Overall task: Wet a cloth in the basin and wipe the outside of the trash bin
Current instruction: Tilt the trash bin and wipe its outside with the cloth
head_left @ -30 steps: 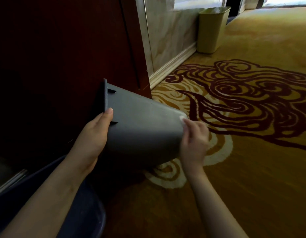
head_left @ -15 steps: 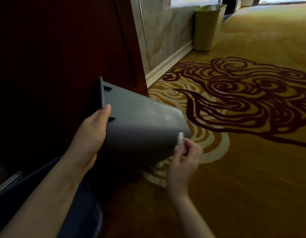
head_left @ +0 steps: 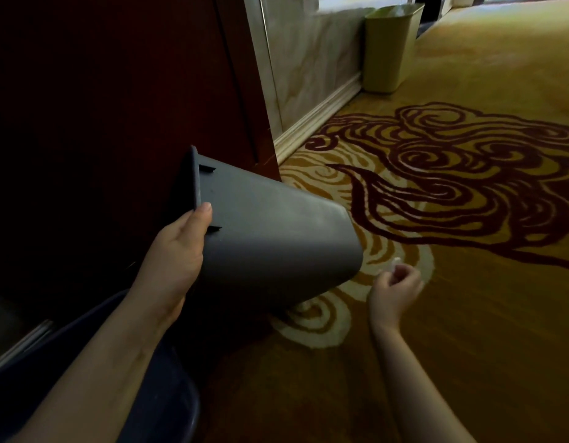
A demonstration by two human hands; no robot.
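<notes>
A grey trash bin [head_left: 270, 238] is tipped on its side above the carpet, rim to the left and base to the right. My left hand [head_left: 177, 254] grips it at the rim, thumb on the outer wall. To the right of the bin's base, clear of it, my right hand [head_left: 395, 289] is curled around a small white cloth [head_left: 396, 269], of which only a tip shows between the fingers. The dark blue basin [head_left: 168, 407] lies at the bottom left, partly behind my left forearm.
A dark red wooden panel [head_left: 117, 91] fills the left side. A beige bin [head_left: 391, 46] stands by the marble wall and white skirting board [head_left: 318, 119] at the back. Yellow carpet with dark red swirls [head_left: 452, 174] spreads to the right.
My right hand has slid off the bin's base edge and pulled back to the right and down, away from the bin, with the cloth in it. The left hand keeps its grip on the rim.
</notes>
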